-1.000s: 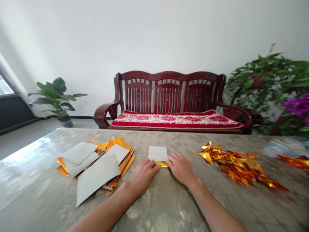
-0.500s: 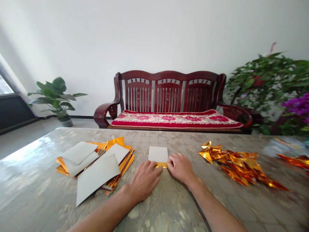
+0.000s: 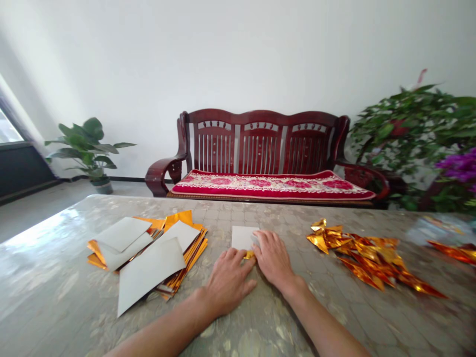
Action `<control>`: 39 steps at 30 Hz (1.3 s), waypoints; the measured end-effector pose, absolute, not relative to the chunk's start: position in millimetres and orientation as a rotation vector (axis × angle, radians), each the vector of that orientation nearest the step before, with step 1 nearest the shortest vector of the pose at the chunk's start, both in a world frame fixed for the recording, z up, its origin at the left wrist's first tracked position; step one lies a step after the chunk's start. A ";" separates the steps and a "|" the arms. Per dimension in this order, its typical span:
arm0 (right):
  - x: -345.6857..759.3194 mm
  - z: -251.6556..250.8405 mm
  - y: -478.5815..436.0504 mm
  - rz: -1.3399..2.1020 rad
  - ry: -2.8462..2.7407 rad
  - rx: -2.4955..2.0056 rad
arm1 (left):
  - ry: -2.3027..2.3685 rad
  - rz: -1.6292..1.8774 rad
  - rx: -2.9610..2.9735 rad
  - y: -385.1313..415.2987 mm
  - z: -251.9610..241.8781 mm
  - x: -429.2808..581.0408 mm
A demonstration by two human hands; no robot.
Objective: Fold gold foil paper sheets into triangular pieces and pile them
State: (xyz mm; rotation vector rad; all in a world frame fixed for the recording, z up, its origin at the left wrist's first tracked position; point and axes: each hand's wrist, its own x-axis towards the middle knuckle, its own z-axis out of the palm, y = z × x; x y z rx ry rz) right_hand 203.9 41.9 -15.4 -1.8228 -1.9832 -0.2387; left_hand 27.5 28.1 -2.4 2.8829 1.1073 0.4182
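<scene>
A small sheet of paper [image 3: 242,237], pale side up, lies in front of me with a folded gold strip along its near edge. My left hand [image 3: 229,278] rests on the near left part of that strip, thumb and fingers apart. Over the sheet's right side lies my right hand [image 3: 274,255], its fingers spread on the paper. Only a bit of gold shows between the two hands. To the left is a pile of pale and gold sheets [image 3: 152,270]. Folded shiny gold pieces [image 3: 368,248] lie in a heap on the right.
The patterned table [image 3: 67,292] carries a clear plastic bag [image 3: 439,229] at its right, beside more orange foil. Beyond stand a red wooden bench [image 3: 260,148], a potted plant [image 3: 87,148] at left and leafy plants [image 3: 401,129] at right.
My right hand has moved onto the sheet, its fingers stretching further forward and covering its right side. My left hand has shifted slightly right, its thumb further from its fingers. Less gold strip shows.
</scene>
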 end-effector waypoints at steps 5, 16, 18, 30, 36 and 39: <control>200.8 -23.8 46.3 -0.231 -2.013 -2.006 | 1.106 0.415 2.910 28.0 -4.5 32.1; 214.6 -27.5 44.0 -0.202 -2.019 -2.134 | 1.361 0.212 3.010 28.5 -14.8 28.6; 217.7 -28.3 43.8 -0.250 -2.000 -2.121 | 1.356 0.219 3.027 29.1 -16.1 27.3; 226.0 -9.5 35.5 -0.286 -1.859 -2.033 | 1.401 0.357 2.881 28.2 -12.2 29.3; 216.8 -15.0 41.6 -0.205 -1.848 -1.999 | 1.323 0.326 2.832 24.7 -9.0 34.4; 213.8 -16.0 45.0 -0.167 -1.833 -1.974 | 1.257 0.278 2.805 22.9 -7.6 36.3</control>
